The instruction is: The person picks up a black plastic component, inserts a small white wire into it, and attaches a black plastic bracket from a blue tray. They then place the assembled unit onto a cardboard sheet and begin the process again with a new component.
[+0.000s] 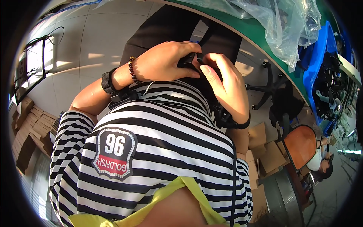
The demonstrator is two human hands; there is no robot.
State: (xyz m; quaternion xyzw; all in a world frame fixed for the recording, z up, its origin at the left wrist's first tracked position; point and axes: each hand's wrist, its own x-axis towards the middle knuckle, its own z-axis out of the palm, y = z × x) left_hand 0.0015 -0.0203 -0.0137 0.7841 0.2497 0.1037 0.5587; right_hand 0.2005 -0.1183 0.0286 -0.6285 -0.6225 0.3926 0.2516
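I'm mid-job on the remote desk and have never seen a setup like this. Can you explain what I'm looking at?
There's no machine here: these are a person's bare hands. The single picture comes from a wide fisheye camera on their head, looking down, so straight edges bend near the rim. Its left is the person's left.

The left hand holds a small black object above the lap. The right hand has its fingertips close against it; whether they grip it is hard to tell.

Beyond is a green table with clear plastic bags on it. Toward the right, a blue bin holds dark parts.
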